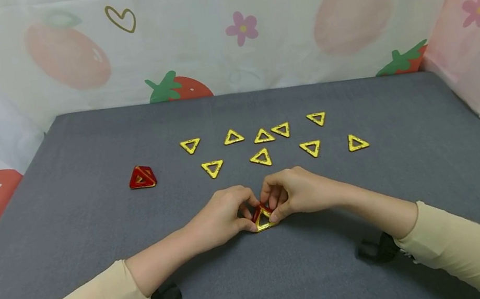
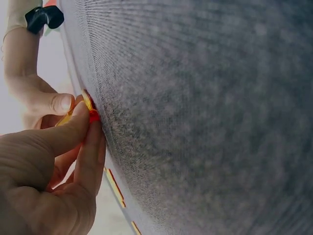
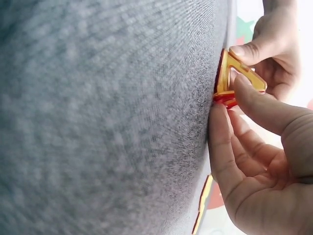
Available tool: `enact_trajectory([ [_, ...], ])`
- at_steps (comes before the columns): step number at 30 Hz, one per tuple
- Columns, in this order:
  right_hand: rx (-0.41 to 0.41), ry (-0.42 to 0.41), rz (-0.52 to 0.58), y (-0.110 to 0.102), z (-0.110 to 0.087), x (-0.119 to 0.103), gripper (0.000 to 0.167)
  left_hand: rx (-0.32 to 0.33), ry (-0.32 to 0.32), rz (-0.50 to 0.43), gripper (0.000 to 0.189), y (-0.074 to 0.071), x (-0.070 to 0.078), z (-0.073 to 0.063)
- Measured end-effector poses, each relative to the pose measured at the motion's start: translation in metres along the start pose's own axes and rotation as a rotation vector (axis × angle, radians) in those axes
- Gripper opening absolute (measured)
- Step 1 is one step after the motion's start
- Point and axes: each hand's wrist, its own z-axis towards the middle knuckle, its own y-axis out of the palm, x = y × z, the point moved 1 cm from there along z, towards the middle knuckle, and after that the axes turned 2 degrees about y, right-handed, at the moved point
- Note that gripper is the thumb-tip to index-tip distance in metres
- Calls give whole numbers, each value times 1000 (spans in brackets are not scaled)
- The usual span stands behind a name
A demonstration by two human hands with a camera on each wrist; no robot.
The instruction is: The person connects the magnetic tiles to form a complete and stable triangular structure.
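Near the front middle of the table, both hands meet at a small pyramid of triangular tiles (image 1: 264,227), yellow at the front with red sides behind. My left hand (image 1: 218,219) pinches its left side between thumb and fingers. On the right side, my right hand (image 1: 299,192) pinches it the same way, thumb on the yellow front tile (image 3: 253,78). A red edge (image 3: 225,99) shows low between the fingers in the right wrist view. Down at the cloth, the pyramid's base is partly hidden by fingers in the left wrist view.
A finished-looking red pyramid (image 1: 142,177) stands at the left. Several flat yellow triangle tiles (image 1: 212,169) lie in two loose rows beyond the hands. Grey cloth (image 1: 262,283) covers the table, and a printed fabric curtain (image 1: 225,62) hangs behind and at the sides.
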Motion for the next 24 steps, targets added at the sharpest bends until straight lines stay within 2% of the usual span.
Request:
enact_trajectory([
  [18, -7, 29, 54, -2, -2, 0, 39, 11, -28, -25, 32, 0, -1, 0],
  [24, 2, 46, 55, -10, -7, 3, 37, 6, -31, -37, 32, 1, -2, 0],
])
